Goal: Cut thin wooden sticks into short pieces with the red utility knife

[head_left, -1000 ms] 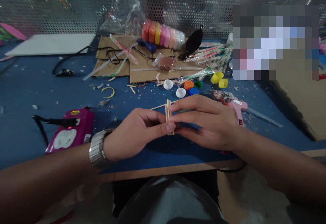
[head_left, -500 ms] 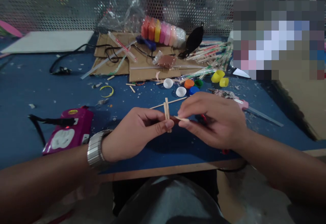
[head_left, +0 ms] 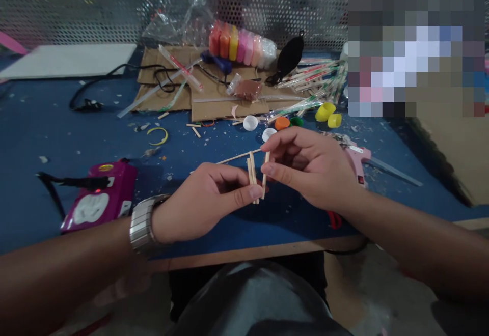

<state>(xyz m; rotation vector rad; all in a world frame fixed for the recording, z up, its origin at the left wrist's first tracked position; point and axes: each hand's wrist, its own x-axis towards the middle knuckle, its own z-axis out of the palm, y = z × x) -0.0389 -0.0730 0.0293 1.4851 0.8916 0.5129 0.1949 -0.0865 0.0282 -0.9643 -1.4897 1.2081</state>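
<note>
The left hand (head_left: pixel 206 198) has its fingers pinched shut on a bundle of sticks (head_left: pixel 252 175) above the blue surface (head_left: pixel 221 239), and the right hand (head_left: pixel 317 170) pinches a loose stick (head_left: pixel 265 175), now upright just right of the bundle, where half a second ago it was tipped nearly flat. The purple socket box (head_left: pixel 101 201), its yellow label too small to read, lies left of the bundle; the pink glue gun (head_left: pixel 357 160) is to its right, bottle caps (head_left: pixel 250 122) beyond.

Probably a craft workshop, blue worktable (head_left: pixel 114 147), pink glue gun (head_left: pixel 357 160), cardboard sheets (head_left: pixel 229 104), perforated screen (head_left: pixel 114 10)
</note>
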